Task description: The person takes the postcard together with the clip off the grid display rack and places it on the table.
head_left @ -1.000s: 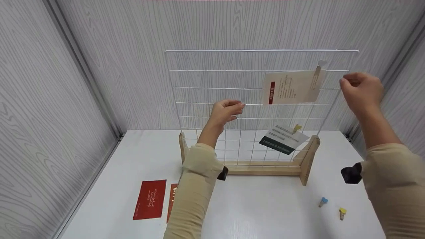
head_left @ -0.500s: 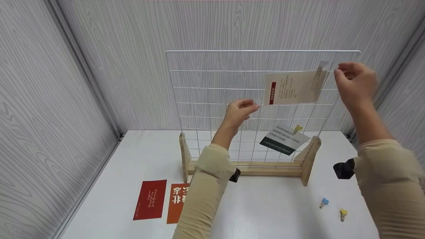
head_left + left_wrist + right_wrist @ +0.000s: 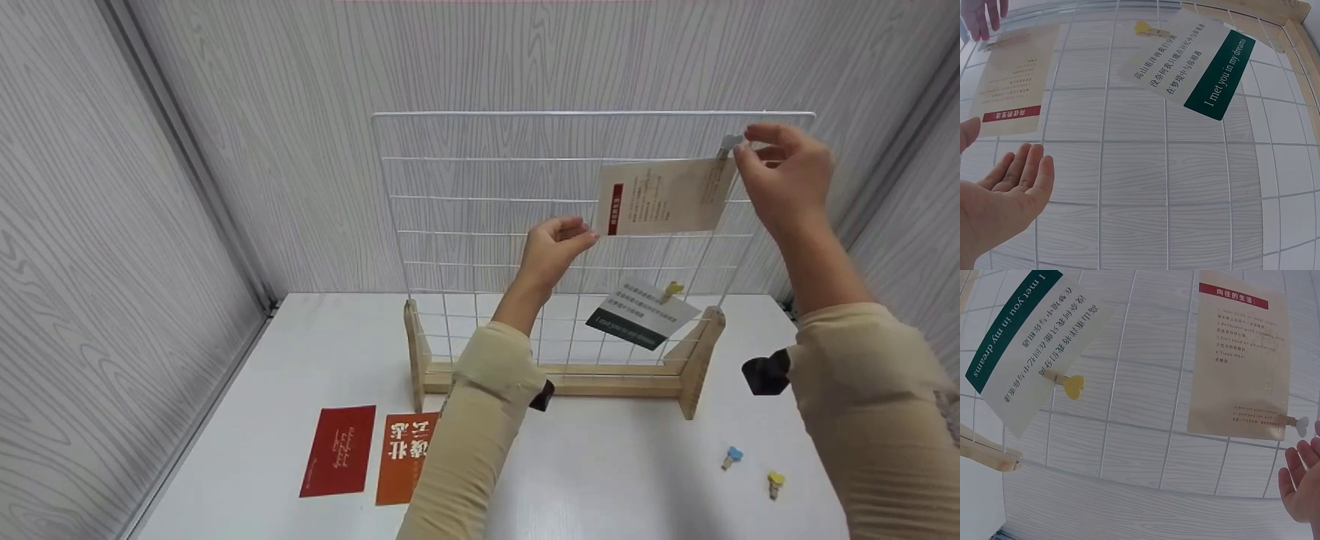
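A cream card (image 3: pixel 660 196) with a red strip hangs on the white wire grid (image 3: pixel 487 199), a clothespin with a pale heart (image 3: pixel 1301 426) at its upper right corner. My right hand (image 3: pixel 791 176) is raised at this clothespin, thumb and index fingertips parted right beside the heart. My left hand (image 3: pixel 551 251) is at the card's lower left corner; in the left wrist view its thumb (image 3: pixel 968 132) overlaps the card edge, and its fingers lie extended, apart from the thumb. Lower down hangs a tilted white-and-green card (image 3: pixel 643 315) under a yellow heart clothespin (image 3: pixel 1072 386).
The grid stands in a wooden base (image 3: pixel 615 386) on a white table (image 3: pixel 600 465). A red card (image 3: pixel 339 450) and an orange card (image 3: pixel 401 459), partly behind the left sleeve, lie at left. Blue (image 3: pixel 732 457) and yellow clothespins (image 3: pixel 775 484) lie at right. Grey wood-grain panels stand behind.
My left hand has moved right and slightly up to the cream card's corner. My right hand has moved up and left to the pale heart clothespin. The cards hang as before.
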{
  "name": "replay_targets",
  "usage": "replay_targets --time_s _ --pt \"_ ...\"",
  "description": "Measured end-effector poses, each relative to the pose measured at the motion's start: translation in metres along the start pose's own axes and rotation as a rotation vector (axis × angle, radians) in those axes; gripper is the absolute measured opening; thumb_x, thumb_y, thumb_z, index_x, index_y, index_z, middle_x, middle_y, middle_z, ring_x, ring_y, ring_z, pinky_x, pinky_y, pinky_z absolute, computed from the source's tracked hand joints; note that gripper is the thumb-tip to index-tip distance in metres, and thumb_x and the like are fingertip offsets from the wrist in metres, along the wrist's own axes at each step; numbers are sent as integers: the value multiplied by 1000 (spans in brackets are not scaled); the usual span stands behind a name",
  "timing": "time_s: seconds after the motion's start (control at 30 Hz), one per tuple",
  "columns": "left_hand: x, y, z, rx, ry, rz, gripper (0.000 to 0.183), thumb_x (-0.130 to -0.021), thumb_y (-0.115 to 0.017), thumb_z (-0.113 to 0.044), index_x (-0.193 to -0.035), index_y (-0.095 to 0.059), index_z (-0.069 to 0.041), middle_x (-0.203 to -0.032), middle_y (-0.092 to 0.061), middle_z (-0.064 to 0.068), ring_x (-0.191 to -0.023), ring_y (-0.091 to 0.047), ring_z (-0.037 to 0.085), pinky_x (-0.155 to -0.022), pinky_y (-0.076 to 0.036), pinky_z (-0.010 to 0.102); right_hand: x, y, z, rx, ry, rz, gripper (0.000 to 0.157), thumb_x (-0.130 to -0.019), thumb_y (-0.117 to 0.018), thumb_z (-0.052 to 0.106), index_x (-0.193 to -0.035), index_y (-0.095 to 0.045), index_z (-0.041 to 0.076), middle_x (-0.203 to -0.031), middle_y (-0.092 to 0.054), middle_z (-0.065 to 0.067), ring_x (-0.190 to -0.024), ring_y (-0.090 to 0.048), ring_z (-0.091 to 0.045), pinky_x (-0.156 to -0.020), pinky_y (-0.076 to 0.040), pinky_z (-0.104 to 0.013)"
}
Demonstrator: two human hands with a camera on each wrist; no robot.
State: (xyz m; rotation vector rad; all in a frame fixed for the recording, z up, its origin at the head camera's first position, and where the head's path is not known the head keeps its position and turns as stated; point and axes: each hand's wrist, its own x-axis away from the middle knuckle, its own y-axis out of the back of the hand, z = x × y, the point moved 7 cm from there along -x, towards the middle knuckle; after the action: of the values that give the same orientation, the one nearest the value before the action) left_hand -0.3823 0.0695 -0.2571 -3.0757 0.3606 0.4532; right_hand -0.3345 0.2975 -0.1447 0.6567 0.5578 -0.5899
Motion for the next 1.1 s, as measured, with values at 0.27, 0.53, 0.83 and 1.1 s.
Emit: replay_targets --time_s 0.27,0.53,0.83,1.1 --pt "-2 0 5 -23 -19 -36 36 -82 -60 -13 -113 -51 3 -100 -57 5 -94 -51 11 -79 -42 22 -1 -12 4 170 18 100 36 -85 -50 22 -115 -53 3 -115 -53 -10 -95 -52 -19 -68 -43 -19" --pt "-2 -5 4 -33 -35 -63 31 -82 -60 -12 -108 -54 3 -100 -59 7 -92 -53 12 -76 -43 20 -1 -16 8 256 6 166 40 -88 -42 23 -125 -45 6 -122 -47 -8 -102 -48 -24 -78 -44 -36" --pt "-2 -9 2 -25 -72 -114 27 -82 -57 -7 -106 -56 5 -101 -60 12 -92 -56 14 -75 -44 18 -2 -20 8 289 -29 240 44 -88 -41 24 -128 -39 7 -126 -43 -9 -100 -46 -25 -74 -43 -36" --pt "-2 -10 5 -39 -80 -121 26 -82 -58 -8 -105 -56 4 -100 -60 11 -92 -56 12 -74 -44 17 -6 -22 8 291 -38 268 43 -88 -41 24 -126 -41 4 -127 -41 -11 -100 -46 -26 -74 -42 -36"
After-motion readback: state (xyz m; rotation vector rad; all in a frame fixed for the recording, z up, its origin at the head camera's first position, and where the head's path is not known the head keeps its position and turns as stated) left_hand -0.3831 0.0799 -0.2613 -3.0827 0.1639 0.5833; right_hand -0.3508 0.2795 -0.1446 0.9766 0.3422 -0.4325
